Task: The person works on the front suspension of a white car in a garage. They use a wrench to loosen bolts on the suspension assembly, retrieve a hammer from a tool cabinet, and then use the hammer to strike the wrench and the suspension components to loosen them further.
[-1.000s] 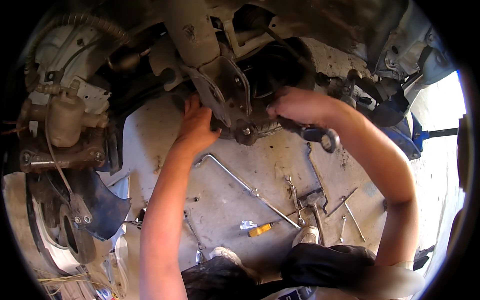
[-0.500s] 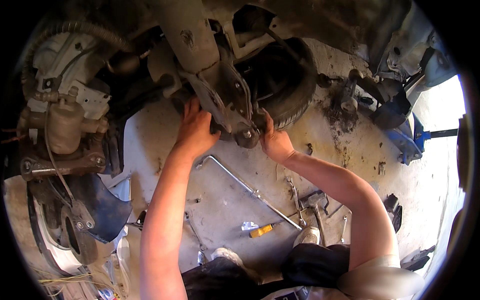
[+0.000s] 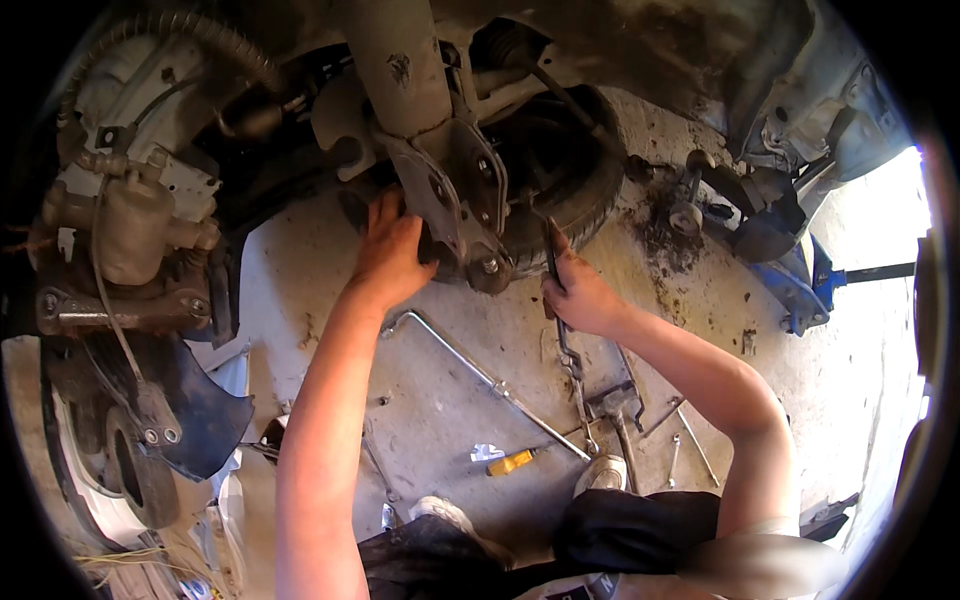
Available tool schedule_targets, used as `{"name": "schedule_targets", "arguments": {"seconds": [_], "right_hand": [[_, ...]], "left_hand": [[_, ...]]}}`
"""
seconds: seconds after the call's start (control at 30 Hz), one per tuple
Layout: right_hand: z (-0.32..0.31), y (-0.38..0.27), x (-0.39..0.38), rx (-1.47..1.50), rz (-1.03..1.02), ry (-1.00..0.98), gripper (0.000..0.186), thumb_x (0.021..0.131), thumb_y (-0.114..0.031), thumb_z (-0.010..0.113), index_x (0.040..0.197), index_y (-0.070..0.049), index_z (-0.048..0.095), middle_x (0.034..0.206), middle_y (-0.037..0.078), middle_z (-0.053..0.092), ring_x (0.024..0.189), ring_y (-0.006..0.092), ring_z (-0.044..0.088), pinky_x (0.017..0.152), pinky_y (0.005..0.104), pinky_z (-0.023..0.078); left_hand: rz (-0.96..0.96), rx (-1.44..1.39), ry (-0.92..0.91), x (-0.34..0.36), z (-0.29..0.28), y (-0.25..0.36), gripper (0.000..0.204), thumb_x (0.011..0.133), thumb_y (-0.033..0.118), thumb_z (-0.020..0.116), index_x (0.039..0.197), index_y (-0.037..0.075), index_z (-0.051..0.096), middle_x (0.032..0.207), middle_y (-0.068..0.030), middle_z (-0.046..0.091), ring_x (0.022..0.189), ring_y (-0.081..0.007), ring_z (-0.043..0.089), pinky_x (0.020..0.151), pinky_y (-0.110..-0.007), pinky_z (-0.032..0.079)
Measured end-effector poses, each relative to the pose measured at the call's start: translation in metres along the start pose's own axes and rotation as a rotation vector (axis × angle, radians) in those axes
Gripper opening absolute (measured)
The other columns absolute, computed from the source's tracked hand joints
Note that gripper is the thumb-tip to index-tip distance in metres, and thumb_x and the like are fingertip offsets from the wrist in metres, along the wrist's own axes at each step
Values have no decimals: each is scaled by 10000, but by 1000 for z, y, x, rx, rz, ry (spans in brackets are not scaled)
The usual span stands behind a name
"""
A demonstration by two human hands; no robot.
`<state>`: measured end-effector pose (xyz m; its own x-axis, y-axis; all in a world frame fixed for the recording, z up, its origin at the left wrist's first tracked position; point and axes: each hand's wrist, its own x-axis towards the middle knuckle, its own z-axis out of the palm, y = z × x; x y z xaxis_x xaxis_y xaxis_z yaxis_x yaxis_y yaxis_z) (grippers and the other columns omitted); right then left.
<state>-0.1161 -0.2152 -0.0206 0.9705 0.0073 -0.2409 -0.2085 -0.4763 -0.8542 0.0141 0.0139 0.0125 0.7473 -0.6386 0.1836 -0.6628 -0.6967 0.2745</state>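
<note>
A thick strut tube (image 3: 398,85) hangs down at the upper middle, with a two-plate metal bracket (image 3: 428,200) at its lower end. A dark round joint with a bolt (image 3: 490,266) sits under the bracket. My left hand (image 3: 390,255) is closed against a dark suspension part left of the bracket, its fingertips partly hidden there. Right of the joint, my right hand (image 3: 585,292) grips a slim dark bar-like tool (image 3: 550,240) held nearly upright. Its tip points toward the tire (image 3: 585,215) behind; its exact kind cannot be made out.
On the floor lie a long chrome breaker bar (image 3: 470,365), a wrench (image 3: 580,395), a hammer (image 3: 615,402) and a yellow-handled screwdriver (image 3: 511,463). A brake caliper (image 3: 130,240) is at left, and a blue jack stand (image 3: 805,285) at right. My shoes are close to the tools.
My right hand has left the joint, moved slightly right and down, and now holds the dark bar-like tool. My left hand stays beside the bracket. The view has shifted a little.
</note>
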Motion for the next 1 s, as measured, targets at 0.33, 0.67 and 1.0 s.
{"name": "schedule_targets", "arguments": {"seconds": [0.33, 0.67, 1.0], "right_hand": [[-65, -62, 6, -136, -11, -237, 220, 915, -135, 473, 1014, 32, 576, 848, 171, 624, 674, 230, 631, 494, 355, 491], [-101, -98, 51, -792, -590, -514, 270, 814, -136, 471, 969, 0, 645, 990, 184, 608, 1011, 316, 556, 871, 357, 461], [19, 0, -4, -449, -97, 23, 846, 850, -125, 498, 1451, 43, -72, 741, 234, 643, 659, 383, 632, 624, 463, 503]], "left_hand": [[-19, 60, -34, 2, -4, 3, 591, 625, 128, 798, 1156, 23, 560, 1375, -183, 331, 1325, -365, 276, 1086, -431, 324], [-14, 75, -37, 4, 3, 1, 620, 635, 135, 792, 1190, 33, 535, 1392, -190, 314, 1327, -366, 271, 1085, -438, 324], [-31, 34, -39, 3, -3, 5, 636, 633, 110, 787, 1208, 43, 524, 1375, -185, 326, 1308, -384, 284, 1084, -439, 322]]}}
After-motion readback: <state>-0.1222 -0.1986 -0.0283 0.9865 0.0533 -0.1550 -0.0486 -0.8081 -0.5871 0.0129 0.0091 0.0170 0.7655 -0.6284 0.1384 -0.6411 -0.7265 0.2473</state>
